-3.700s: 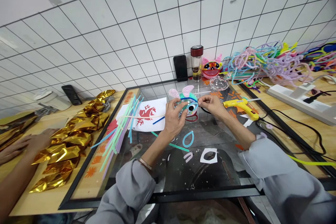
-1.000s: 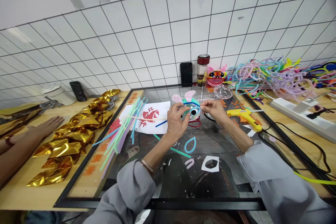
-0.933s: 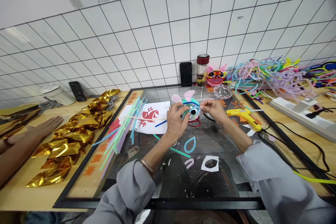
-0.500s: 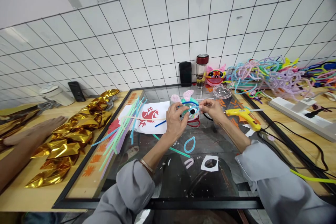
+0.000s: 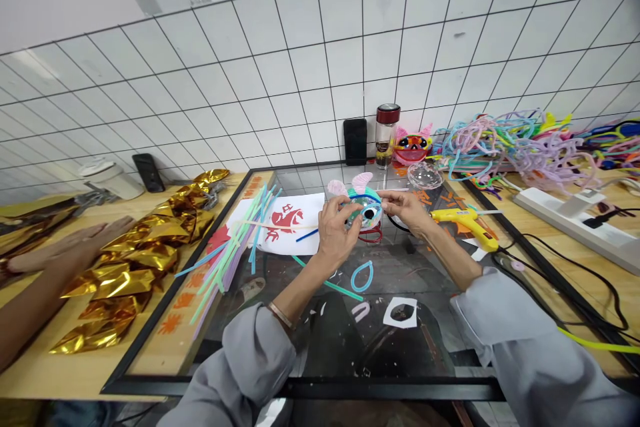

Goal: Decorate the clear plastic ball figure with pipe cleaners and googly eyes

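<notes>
Over the glass tabletop [image 5: 400,347] my left hand [image 5: 334,230] is closed around a small craft figure [image 5: 364,203]: a clear ball with a black-and-white eye, a blue pipe-cleaner band and two pink ears. My right hand [image 5: 406,208] pinches the figure's right side with fingertips together. A red loop hangs under the figure. A blue teardrop loop [image 5: 361,275], a pink loop [image 5: 360,311] and a white paper cut-out [image 5: 401,312] lie on the glass nearer to me.
A yellow glue gun [image 5: 464,221] lies right of my hands, its cable trailing past a power strip [image 5: 575,223]. Tangled pipe cleaners [image 5: 525,140] pile at back right. Straight pipe cleaners [image 5: 230,247] and a red paper-cut sheet [image 5: 287,221] lie left. Another person's hand [image 5: 75,247] rests by gold foil [image 5: 135,260].
My hands keep the same hold on the craft figure with only slight shifts. The other person's hand at the left has moved a little over the gold foil.
</notes>
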Demonstrator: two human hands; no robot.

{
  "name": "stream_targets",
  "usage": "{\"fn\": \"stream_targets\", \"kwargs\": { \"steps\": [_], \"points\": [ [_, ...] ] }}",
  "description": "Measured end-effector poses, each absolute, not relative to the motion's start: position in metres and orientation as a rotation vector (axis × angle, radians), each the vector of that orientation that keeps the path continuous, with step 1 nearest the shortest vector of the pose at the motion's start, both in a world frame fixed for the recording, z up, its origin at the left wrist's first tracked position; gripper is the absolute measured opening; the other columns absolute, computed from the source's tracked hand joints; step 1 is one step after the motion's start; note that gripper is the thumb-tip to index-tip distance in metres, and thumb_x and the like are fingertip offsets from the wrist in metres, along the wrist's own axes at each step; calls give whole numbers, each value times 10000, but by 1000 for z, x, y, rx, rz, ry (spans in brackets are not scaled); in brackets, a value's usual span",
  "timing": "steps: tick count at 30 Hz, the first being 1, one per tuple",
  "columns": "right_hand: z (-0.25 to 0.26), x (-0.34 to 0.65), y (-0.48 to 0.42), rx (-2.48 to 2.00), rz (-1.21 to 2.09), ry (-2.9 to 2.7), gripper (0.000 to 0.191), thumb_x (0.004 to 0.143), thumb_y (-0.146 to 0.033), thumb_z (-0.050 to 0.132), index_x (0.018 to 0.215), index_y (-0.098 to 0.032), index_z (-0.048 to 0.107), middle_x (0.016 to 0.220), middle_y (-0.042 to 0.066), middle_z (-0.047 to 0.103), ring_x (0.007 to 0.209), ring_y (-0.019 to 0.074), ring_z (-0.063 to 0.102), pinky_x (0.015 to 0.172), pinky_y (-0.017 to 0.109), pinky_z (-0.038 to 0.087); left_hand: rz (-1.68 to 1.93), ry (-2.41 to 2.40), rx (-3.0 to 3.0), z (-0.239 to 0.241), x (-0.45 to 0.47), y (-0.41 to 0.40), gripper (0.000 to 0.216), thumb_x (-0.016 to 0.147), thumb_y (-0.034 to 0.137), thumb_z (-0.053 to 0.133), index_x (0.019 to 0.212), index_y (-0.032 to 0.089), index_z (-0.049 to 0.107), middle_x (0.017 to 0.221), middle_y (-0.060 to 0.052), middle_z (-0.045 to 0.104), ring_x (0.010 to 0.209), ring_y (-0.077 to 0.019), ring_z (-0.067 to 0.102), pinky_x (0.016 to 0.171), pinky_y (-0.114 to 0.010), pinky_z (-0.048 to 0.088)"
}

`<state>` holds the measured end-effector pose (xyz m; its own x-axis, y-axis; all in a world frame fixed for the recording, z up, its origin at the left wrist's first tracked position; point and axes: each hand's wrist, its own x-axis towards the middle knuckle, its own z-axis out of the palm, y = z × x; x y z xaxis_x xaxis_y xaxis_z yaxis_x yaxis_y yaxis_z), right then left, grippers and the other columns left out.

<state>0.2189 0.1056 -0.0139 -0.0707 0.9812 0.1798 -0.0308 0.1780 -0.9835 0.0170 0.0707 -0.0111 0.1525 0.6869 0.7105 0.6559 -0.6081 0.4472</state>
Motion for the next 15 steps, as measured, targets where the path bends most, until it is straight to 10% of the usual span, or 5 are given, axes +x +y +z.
{"fn": "stream_targets", "kwargs": {
  "steps": [15],
  "points": [
    [-15,219,94,-936,1221,-1329,489,591,-489,848,965,-238,657,1020,58,755,977,220,680,930,380,496,1592,1271,2261,-12,18,67,186,799,185,687,956,203,588,1033,-61,670,1022,-228,613,910,-372,460]
  ]
}}
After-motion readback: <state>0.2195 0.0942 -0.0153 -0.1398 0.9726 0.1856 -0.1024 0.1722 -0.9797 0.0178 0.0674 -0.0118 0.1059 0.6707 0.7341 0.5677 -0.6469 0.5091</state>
